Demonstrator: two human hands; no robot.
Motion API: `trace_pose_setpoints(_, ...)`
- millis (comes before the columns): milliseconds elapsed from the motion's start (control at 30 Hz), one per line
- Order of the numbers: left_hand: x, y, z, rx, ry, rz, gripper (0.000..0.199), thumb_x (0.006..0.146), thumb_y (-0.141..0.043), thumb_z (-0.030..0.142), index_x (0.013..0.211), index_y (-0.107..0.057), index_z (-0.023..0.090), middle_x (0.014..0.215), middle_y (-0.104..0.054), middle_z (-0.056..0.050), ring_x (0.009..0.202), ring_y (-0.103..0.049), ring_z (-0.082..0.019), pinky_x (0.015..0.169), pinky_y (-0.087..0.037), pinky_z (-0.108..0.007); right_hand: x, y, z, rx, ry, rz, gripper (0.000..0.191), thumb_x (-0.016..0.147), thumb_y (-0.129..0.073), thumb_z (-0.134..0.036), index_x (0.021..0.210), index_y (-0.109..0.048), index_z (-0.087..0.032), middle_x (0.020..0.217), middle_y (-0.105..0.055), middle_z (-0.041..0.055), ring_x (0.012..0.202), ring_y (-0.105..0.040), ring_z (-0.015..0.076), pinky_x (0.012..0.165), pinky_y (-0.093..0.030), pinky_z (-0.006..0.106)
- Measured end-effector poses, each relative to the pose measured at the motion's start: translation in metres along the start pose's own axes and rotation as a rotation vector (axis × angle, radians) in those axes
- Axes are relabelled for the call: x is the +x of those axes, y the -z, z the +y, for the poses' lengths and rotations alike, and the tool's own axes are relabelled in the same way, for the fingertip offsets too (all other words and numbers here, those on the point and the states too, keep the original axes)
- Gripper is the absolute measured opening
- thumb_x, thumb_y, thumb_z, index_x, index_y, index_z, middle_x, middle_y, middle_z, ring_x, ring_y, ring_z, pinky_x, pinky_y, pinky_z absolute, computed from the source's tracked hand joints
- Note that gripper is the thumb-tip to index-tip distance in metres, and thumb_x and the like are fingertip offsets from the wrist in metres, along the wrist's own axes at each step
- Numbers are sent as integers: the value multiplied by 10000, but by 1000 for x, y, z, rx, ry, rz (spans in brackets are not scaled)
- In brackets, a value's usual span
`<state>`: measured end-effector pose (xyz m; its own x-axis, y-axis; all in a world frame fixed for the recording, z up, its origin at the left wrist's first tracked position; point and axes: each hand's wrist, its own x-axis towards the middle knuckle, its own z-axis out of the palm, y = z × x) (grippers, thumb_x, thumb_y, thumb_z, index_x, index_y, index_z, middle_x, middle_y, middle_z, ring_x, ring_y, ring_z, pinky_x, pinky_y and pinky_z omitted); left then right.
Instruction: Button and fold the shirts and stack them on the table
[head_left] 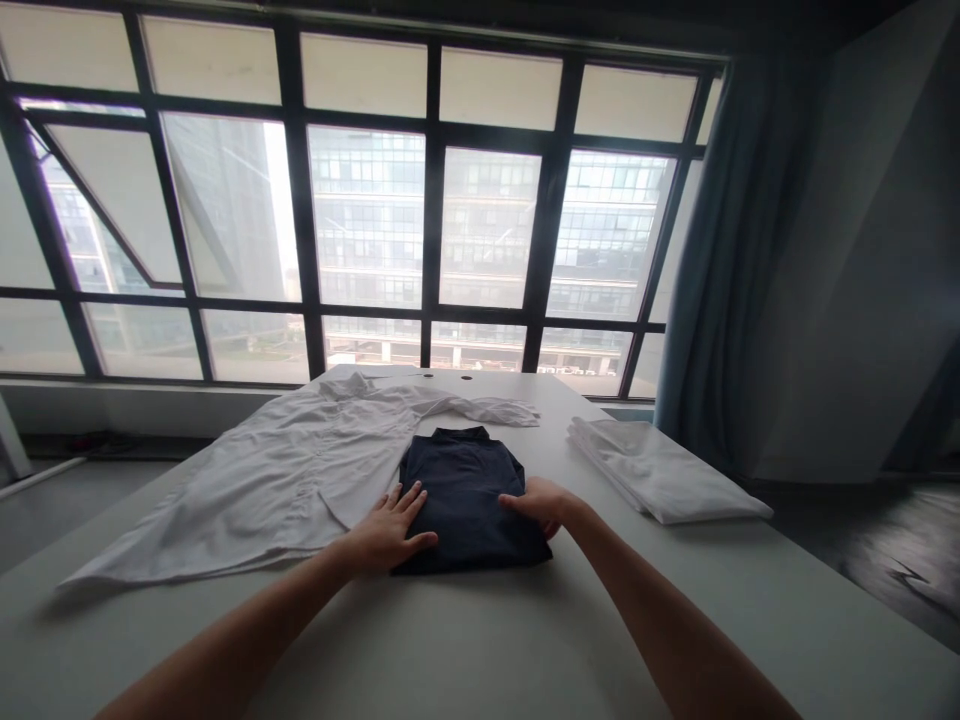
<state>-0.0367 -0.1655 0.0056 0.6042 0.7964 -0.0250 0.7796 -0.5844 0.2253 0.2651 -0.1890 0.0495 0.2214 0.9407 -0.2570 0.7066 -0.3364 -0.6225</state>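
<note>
Folded navy shirt, left hand atop, right hand at edge

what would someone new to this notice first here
Probably the folded dark garment in the middle of the white table, with the left hand spread on its left side and the right hand at its right edge, thumb on top. A rumpled white garment sprawls to its left, and bright, dark-framed windows fill the wall beyond.

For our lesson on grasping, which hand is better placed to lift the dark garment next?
Probably the right hand: its thumb is on the dark garment, fingers curled by its right edge; the left hand lies spread.
</note>
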Motion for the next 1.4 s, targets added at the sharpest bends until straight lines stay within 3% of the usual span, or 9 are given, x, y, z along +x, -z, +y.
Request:
trace_pose_setpoints(133, 2, -8, 9, 25, 62, 35, 932, 890, -205, 800, 1590, -205, 184, 1649, -77, -71, 1509, -56, -369, 1204, -129, -496, 3, -2, -2, -55, 0, 68, 667, 722, -776, -531, 1173, -601, -70, 1115, -673, 213, 739, -706, 273, 463, -572, 319)
trace_pose_setpoints(300, 1, -14, 24, 17, 58, 43, 955, 883, -188, 809, 1590, -205, 167, 1648, -79, -93, 1505, -65, -377, 1197, -155, -483, 13, 1, 6, 53, -37, 12, 435, 715, -802, -450, 954, -680, -107, 879, -721, 123, 707, -697, 221, 535, -556, 271)
trace_pose_setpoints(433, -2, -14, 32, -10, 39, 27, 958, 874, -236, 812, 1586, -227, 170, 1648, -96, -74, 1507, -72, -373, 1198, -173, -472, 24, 8, 17, 97, -14, 38, 340, 679, -835, -331, 886, -689, -103, 877, -725, 109, 739, -695, 207, 592, -548, 258)
trace_pose_setpoints(600, -1, -15, 36, -9, 22, 110, 761, 932, -287, 705, 1544, -352, 258, 1632, -204, -29, 1500, -189, -326, 1187, -210, -486, 34, 20, 32, -64, -23, 100, 408, 672, -833, -322, 995, -706, -107, 1005, -726, 138, 806, -696, 232, 608, -537, 267)
trace_pose_setpoints(700, 0, -15, 37, -6, 21, 133, 714, 944, -312, 662, 1525, -393, 254, 1620, -255, -30, 1488, -241, -300, 1189, -230, -447, 39, 21, 39, -93, 4, 115, 386, 729, -787, -352, 1008, -711, -96, 1020, -729, 143, 848, -698, 241, 667, -542, 278)
trace_pose_setpoints(867, 0, -17, 38, 10, 33, 144, 713, 944, -343, 640, 1501, -441, 205, 1598, -321, -66, 1461, -304, -308, 1182, -266, -419, 49, 9, 42, -10, 35, 191, 437, 834, -681, -431, 1081, -698, -71, 1061, -729, 160, 942, -700, 251, 799, -534, 286)
trace_pose_setpoints(1000, 3, -19, 35, -18, 2, 193, 661, 977, -301, 602, 1479, -463, 203, 1587, -348, -82, 1443, -342, -291, 1171, -290, -425, 55, 9, 42, 110, 61, 252, 535, 808, -707, -310, 1274, -613, -63, 1156, -711, 159, 1025, -687, 237, 865, -524, 273)
trace_pose_setpoints(1167, 6, -17, 31, -42, 43, 246, 655, 1001, -245, 551, 1508, -378, 158, 1599, -317, -113, 1457, -316, -261, 1161, -304, -411, 55, 34, 51, 223, 138, 253, 521, 776, -686, -158, 1285, -622, -64, 1228, -690, 156, 1069, -680, 229, 903, -520, 262)
trace_pose_setpoints(1400, 5, -14, 33, 53, 86, 148, 617, 1002, -255, 518, 1482, -422, 168, 1574, -371, -107, 1468, -294, -265, 1170, -267, -443, 54, 93, 62, 211, 213, 404, 455, 794, -635, -128, 1242, -667, -57, 1244, -687, 156, 1102, -672, 230, 970, -502, 290)
